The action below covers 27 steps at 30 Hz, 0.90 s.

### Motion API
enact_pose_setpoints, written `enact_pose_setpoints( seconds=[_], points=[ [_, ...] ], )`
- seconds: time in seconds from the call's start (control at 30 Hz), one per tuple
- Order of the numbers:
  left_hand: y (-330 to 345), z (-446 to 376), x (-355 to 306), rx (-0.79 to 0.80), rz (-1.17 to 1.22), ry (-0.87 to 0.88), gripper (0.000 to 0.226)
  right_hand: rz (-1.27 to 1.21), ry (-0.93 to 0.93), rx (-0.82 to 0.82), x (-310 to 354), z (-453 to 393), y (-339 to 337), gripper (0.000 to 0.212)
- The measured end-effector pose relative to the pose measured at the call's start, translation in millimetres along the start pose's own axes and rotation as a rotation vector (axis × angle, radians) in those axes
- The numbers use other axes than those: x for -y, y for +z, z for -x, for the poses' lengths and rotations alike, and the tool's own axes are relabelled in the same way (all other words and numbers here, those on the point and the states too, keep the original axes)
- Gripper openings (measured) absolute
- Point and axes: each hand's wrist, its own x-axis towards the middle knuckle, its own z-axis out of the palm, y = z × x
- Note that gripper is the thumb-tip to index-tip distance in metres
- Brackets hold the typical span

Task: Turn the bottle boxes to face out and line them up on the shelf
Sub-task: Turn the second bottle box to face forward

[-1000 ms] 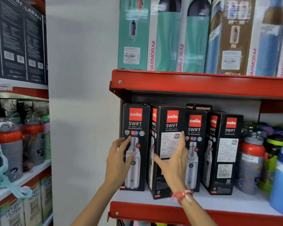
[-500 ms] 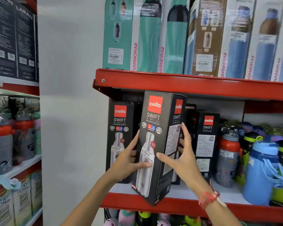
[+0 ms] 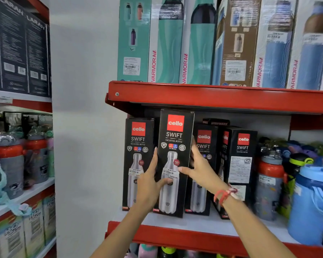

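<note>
Left box (image 3: pixel 138 161): upright on shelf (image 3: pixel 194 223), front face out, at 9 o'clock of held box.
Left hand (image 3: pixel 149 185): grip closed on held box, left side.
Held box (image 3: pixel 172 162): upright, front out, second in row.
Right hand (image 3: pixel 199 170): grip closed on its right side.
Right boxes (image 3: pixel 239 164): at 3 o'clock, angled.

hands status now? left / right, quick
Left hand: closed on the left side of the second Cello box, thumb across its front.
Right hand: closed on the same box's right side.

Four black Cello boxes (image 3: pixel 173 164), two hands (image 3: pixel 149 185)
</note>
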Motion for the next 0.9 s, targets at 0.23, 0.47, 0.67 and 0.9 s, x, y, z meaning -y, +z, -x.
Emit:
enact_pose_setpoints(
  seconds=[0.23,0.47,0.67,0.9],
  points=[
    [15.5,-10.3,26.6,-0.1,-0.169,-0.078,0.104,0.208,0.03,-0.123,-19.7,-18.7,23.3,0.105],
    [26.8,-18.0,34.5,-0.107,-0.297,-0.111,0.102,0.515,0.065,-0.404,-28.8,-18.1,41.1,0.093],
    [34.8,-20.3,33.6,-0.082,-0.45,-0.164,0.096,0.718,0.141,-0.426,-35.4,-18.8,50.7,0.08],
    [22.5,-3.4,26.4,-0.065,-0.712,-0.048,0.071,0.474,-0.114,-0.749,-40.8,13.6,17.6,0.029]
  ],
)
